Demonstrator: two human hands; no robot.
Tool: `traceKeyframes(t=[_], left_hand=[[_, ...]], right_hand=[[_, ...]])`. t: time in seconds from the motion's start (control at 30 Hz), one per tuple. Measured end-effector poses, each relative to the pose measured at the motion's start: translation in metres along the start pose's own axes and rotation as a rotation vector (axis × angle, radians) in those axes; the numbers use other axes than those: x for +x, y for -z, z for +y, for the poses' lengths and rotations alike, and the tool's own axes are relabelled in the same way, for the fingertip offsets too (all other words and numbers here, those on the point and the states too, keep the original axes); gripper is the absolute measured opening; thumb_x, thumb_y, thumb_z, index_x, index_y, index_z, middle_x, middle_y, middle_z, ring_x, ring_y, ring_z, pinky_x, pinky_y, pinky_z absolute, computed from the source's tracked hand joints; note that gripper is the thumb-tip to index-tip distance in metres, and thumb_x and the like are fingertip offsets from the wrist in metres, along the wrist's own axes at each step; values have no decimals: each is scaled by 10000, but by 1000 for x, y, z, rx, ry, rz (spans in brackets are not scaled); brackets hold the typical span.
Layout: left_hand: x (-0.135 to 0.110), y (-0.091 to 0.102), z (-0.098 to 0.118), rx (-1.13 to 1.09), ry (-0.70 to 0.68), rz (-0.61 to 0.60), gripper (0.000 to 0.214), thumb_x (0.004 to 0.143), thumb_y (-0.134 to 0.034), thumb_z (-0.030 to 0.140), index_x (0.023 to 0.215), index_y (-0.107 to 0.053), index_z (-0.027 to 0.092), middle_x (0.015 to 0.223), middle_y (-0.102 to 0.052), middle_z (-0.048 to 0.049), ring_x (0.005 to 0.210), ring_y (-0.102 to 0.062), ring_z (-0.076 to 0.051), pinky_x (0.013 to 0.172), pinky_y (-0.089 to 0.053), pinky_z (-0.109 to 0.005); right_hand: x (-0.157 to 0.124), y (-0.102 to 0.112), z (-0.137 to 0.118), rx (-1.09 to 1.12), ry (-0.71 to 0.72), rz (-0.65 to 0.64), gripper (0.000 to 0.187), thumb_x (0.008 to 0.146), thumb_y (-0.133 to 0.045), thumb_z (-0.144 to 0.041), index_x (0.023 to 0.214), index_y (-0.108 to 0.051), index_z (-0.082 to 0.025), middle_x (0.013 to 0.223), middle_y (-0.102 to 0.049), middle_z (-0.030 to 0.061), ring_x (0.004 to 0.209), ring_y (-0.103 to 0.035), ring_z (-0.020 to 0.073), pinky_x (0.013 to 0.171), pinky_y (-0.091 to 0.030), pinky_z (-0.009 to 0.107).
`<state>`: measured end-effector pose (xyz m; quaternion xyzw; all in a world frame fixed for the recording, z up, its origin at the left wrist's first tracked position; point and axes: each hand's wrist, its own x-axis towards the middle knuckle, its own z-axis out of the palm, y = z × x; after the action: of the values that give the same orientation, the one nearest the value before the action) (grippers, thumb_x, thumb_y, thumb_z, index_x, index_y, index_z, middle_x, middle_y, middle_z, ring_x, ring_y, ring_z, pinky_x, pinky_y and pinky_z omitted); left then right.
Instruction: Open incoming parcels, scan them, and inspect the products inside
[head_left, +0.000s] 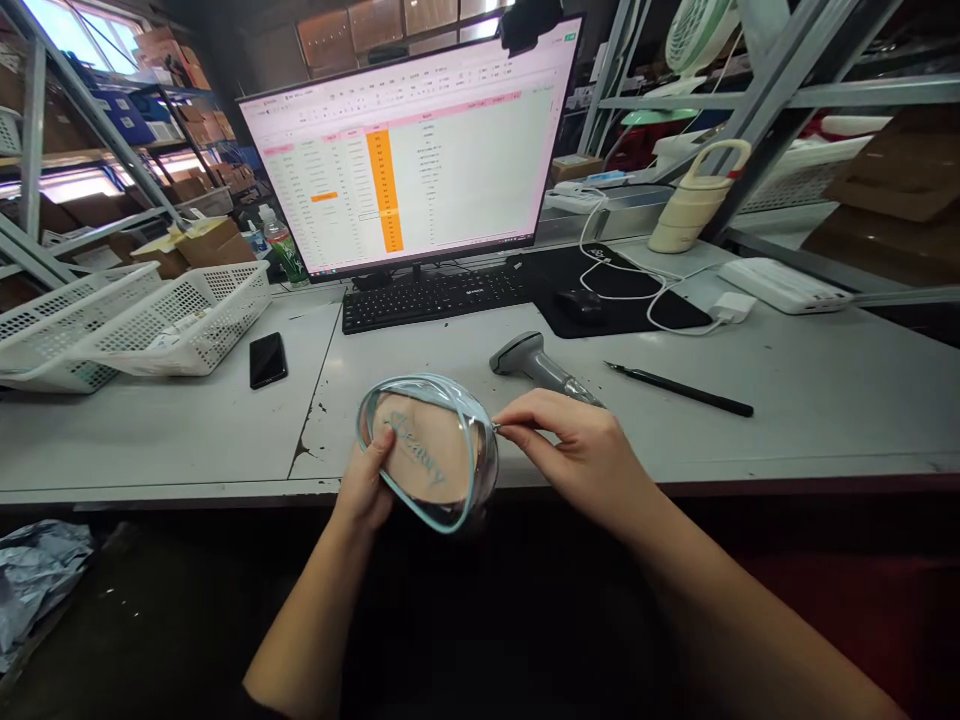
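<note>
We sit at a grey desk [825,400] with the keyboard [435,295] as our marker. Just behind the keyboard stands the monitor [450,140], and well to its left lie white baskets [127,320].

In front of the keyboard, over the desk's near edge, we hold a clear pouch [427,455], oval, with pale blue piping and lettering on its face. Our left hand [367,490] is closed on its lower left rim, thumb across the face. Our right hand [577,450] is narrowed to a pinch on the zip pull [496,427] at the pouch's right side.

We judge the pouch light, soft and glossy. The film would likely buckle or slip under a squeeze, so the piped rim looks the firmer hold.

A scanner [536,362] lies in front and right of the keyboard, a phone [268,359] in front and left, and a pen [679,388] farther right.
</note>
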<state>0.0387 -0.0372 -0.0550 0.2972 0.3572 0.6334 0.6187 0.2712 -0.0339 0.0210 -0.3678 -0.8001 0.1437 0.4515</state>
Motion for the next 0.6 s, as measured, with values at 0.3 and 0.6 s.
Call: traceKeyframes(t=[0.3, 0.6], left_hand=[[12, 24, 64, 425, 96, -341, 602, 716, -858, 365, 1251, -650, 184, 1116, -738, -115, 1058, -704, -334, 868, -599, -370], [27, 6, 65, 525, 415, -899, 897, 574, -873, 627, 1293, -662, 134, 1168, -712, -178, 1028, -692, -405, 834, -572, -455]], right_hand=[[31, 24, -24, 70, -98, -586, 148, 882, -632, -143, 819, -746, -213, 801, -744, -29, 724, -662, 119, 683, -463, 233], [58, 11, -16, 218, -111, -601, 94, 862, -658, -231, 783, -692, -192, 812, -723, 5, 776, -642, 152, 709, -465, 273]])
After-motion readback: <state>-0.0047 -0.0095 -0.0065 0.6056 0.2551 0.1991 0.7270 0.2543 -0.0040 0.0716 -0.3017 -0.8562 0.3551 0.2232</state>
